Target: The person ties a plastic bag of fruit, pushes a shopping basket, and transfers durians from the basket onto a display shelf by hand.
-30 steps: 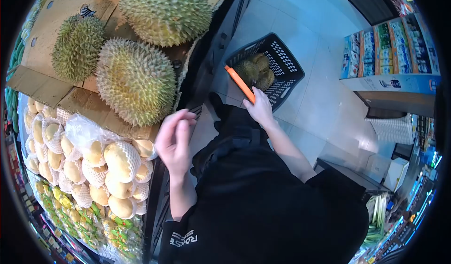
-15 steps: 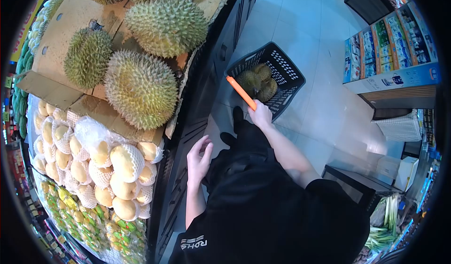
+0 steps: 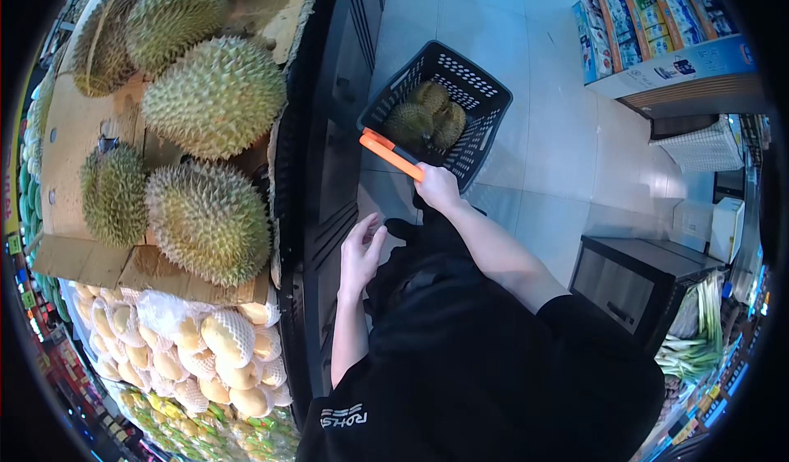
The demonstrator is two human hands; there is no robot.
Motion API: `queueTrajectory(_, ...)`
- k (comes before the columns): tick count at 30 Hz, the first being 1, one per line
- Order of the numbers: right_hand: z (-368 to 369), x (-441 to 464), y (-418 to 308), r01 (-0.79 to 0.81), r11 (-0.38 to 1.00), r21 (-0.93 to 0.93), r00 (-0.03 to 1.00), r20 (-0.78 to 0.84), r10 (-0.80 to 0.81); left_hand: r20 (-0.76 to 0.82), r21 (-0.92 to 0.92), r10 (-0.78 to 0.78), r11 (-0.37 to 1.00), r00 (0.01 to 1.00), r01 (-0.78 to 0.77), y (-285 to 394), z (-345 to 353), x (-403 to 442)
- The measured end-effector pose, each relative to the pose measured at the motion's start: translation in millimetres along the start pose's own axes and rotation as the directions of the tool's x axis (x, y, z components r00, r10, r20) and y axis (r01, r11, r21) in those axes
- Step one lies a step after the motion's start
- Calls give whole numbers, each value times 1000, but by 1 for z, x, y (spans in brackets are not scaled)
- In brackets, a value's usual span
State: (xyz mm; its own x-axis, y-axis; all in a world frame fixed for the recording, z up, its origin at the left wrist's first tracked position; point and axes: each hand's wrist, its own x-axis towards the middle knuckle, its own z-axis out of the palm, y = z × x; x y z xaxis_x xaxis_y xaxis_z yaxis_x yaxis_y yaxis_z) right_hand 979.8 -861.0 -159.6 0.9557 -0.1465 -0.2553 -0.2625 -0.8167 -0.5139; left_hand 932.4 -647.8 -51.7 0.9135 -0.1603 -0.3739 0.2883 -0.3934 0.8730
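My right hand (image 3: 437, 187) is wrapped round the orange handle (image 3: 390, 156) of a black shopping basket (image 3: 493, 104). Inside the basket lie several spiky durians (image 3: 411, 123), low and close together. My left hand (image 3: 362, 252) hangs beside the display stand with its fingers slightly curled and apart, holding nothing. Nearest to it on the stand is a large durian (image 3: 209, 222), which it does not touch.
More durians (image 3: 215, 96) sit on cardboard (image 3: 70, 256) at the left. Below them are yellow fruits in foam nets (image 3: 228, 339) and bagged green-and-yellow produce (image 3: 197, 429). A shelf of packets (image 3: 649, 26) stands upper right, a dark cabinet (image 3: 616, 285) with leeks (image 3: 699, 330) lower right.
The view has shifted, showing more durians. My left hand has moved away from the stand's edge. The basket has moved left in view, its orange handle still in my right hand.
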Motion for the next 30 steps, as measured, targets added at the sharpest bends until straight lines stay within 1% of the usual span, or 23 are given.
queueTrajectory(4,-9,11,17,34,999,-30,999,-2,-34,4,22,-23,999,1000,23,6,10,28)
queueTrajectory(8,-27,25,35,70,996,-55,998,10,-69,12,84,10,996,1000,-11,20,24,62)
queueTrajectory(11,-37,39,47,49,998,-49,999,25,-47,9,96,4,995,1000,-4,35,38,91)
queueTrajectory(14,-49,55,60,57,998,-18,998,5,-57,39,142,0,990,999,-5,40,54,125)
queueTrajectory(16,-57,65,70,54,998,16,998,17,-55,25,241,100,965,995,-103,43,64,148)
queueTrajectory(17,-60,70,75,48,997,62,999,20,-49,16,266,111,958,994,-112,44,70,159)
queueTrajectory(18,-65,76,77,51,997,65,998,17,-52,17,308,103,946,995,-103,57,75,167)
queueTrajectory(20,-78,86,84,51,995,84,997,61,-56,21,445,202,875,979,-190,62,88,190)
queueTrajectory(22,-85,98,92,47,996,74,996,68,-52,33,462,206,865,978,-198,69,102,212)
queueTrajectory(24,-91,110,99,39,997,65,997,68,-43,66,561,309,775,949,-292,70,116,235)
queueTrajectory(26,-98,120,109,43,995,95,996,68,-50,104,522,317,790,943,-323,73,128,253)
queueTrajectory(29,-110,136,120,60,992,107,994,86,-69,96,602,332,732,938,-320,71,143,278)
queueTrajectory(30,-114,142,123,57,993,104,994,85,-66,98,599,332,733,938,-322,77,147,284)
